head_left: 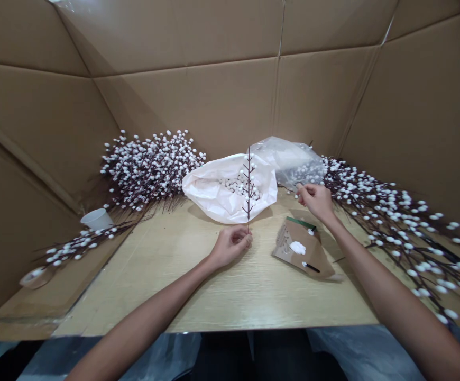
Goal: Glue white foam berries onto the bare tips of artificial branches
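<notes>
Brown twig (248, 185) w/ white buds, upright at center of frame, pinched in L hand (230, 246) fingers.
R hand (315, 202) fingers curled, grip unclear, near clear plastic bag (293, 161) upper right, above cardboard scrap (313, 259) on bench (174, 286).

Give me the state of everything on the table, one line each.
left hand, closed around twig
dark twig, upright, few white buds
right hand, fingers pinched, held item unclear
white plastic bag, open, loose buds inside
cardboard scrap, white paste smeared, brush resting on it
budded branches, heaped left and right
</notes>
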### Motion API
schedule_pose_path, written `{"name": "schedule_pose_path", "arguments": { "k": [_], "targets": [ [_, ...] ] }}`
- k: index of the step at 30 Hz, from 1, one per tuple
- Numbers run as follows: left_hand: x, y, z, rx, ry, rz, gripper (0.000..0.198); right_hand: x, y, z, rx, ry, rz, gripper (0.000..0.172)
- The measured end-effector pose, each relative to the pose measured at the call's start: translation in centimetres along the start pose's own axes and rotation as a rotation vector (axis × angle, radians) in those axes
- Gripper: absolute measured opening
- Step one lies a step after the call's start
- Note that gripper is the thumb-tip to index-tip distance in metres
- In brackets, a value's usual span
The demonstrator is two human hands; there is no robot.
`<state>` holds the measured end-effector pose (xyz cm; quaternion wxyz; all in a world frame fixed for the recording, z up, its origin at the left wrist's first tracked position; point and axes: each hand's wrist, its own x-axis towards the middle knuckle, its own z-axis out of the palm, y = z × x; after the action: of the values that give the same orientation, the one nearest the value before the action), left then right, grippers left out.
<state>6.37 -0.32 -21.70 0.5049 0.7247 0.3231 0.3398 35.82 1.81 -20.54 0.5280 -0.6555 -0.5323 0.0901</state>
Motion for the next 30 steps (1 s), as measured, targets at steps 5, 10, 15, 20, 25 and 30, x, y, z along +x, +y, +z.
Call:
{"name": "schedule_pose_path", "arguments": {
  "k": [5,10,15,20,25,30],
  "targets": [
    [0.03,-0.07,-0.01,-0.002,0.001,-0.001,0.023,0.00,0.03,0.00,-0.016,-0.007,-0.009,0.038],
    [0.08,-0.22,-0.02,0.000,0.000,0.007,0.022,0.08,0.19,0.06,-0.006,-0.018,-0.009,0.039],
    [0.11,-0.38,-0.03,0.008,-0.004,0.009,0.022,0.06,0.12,0.04,-0.012,-0.032,-0.008,0.040],
    [0.11,-0.36,-0.09,0.024,-0.008,0.014,0.021,-0.05,-0.06,0.02,-0.023,-0.034,-0.005,0.039],
    [0.06,-0.42,-0.19,0.039,-0.009,0.018,0.019,-0.14,-0.23,0.03,-0.037,-0.034,-0.010,0.039],
    [0.01,-0.38,-0.08,0.023,-0.007,0.012,0.022,-0.24,-0.39,-0.03,-0.055,-0.042,-0.027,0.040]
  ]
}}
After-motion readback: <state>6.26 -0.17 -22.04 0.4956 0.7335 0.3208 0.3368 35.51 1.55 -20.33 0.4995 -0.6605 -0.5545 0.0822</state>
